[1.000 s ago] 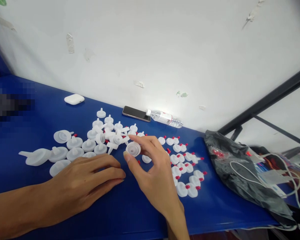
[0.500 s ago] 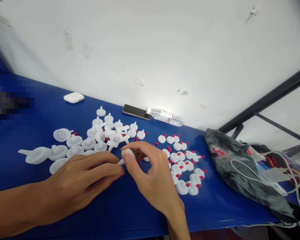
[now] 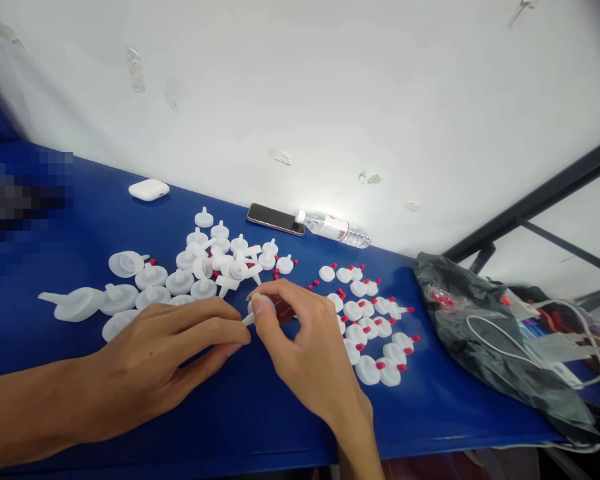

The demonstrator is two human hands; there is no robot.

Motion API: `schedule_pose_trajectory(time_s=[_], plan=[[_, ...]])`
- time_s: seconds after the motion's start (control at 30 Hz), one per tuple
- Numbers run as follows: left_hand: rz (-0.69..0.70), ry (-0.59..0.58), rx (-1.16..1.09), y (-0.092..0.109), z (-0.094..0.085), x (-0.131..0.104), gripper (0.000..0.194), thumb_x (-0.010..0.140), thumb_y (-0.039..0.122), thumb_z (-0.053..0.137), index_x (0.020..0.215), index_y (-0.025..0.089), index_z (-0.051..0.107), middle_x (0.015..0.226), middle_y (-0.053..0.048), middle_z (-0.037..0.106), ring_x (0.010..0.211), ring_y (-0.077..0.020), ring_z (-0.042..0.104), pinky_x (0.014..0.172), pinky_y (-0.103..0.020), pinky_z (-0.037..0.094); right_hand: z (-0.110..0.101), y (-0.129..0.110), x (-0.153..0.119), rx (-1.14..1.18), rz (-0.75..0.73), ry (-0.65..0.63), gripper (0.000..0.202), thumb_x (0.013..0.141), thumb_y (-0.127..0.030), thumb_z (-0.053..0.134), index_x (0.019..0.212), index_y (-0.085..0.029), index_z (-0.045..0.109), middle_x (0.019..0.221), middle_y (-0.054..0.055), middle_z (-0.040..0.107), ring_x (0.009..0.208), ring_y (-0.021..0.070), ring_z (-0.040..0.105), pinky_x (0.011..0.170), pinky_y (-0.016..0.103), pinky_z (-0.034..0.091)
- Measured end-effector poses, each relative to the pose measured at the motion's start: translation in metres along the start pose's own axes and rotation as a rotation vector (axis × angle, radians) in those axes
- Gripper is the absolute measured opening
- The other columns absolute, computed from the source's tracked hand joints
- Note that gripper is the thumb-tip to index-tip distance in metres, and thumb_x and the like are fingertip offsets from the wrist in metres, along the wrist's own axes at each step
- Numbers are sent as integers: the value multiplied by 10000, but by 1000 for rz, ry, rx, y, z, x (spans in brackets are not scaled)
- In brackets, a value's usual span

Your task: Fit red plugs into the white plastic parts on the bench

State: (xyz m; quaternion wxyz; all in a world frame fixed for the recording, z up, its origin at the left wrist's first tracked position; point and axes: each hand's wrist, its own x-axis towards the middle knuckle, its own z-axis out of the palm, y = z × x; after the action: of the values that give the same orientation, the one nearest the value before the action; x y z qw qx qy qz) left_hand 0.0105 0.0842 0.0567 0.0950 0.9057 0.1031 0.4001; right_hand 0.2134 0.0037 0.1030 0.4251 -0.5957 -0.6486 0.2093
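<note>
Between thumb and fingers, my right hand point(image 3: 305, 347) pinches a white nozzle cap point(image 3: 261, 305) by its round base, the spout pointing down-left. My left hand point(image 3: 165, 353) has its fingertips pressed together at the tip of that spout; whatever they hold there is hidden. White nozzle caps without red tips point(image 3: 151, 277) lie in a loose cluster beyond my left hand. To the right of my right hand are several white caps with red tips point(image 3: 368, 370). Small loose red tips point(image 3: 316, 283) lie between the two groups.
Along the wall lie a white case point(image 3: 149, 190), a phone point(image 3: 275, 219) and a clear bottle point(image 3: 335, 229). A dark plastic bag point(image 3: 495, 360) with cables and a small bag of red pieces covers the right end of the blue table point(image 3: 220, 427).
The view has shifted slightly. My right thumb and fingers have moved a little on the cap's base, whose round face now shows more; my left hand stays nearly in place.
</note>
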Motion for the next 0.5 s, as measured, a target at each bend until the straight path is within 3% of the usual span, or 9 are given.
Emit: schedule_pose_trajectory(time_s=[0.5], plan=[[40,-17,3,1,0,2,208,1127,98,507,1152,217,676,987,7,749,789,-93,721,700,-209,532,2,1,0,-90,28,-112,243,1090,-314,553,918,-266,719,802,-77,726,690,137,621,736,305,454]])
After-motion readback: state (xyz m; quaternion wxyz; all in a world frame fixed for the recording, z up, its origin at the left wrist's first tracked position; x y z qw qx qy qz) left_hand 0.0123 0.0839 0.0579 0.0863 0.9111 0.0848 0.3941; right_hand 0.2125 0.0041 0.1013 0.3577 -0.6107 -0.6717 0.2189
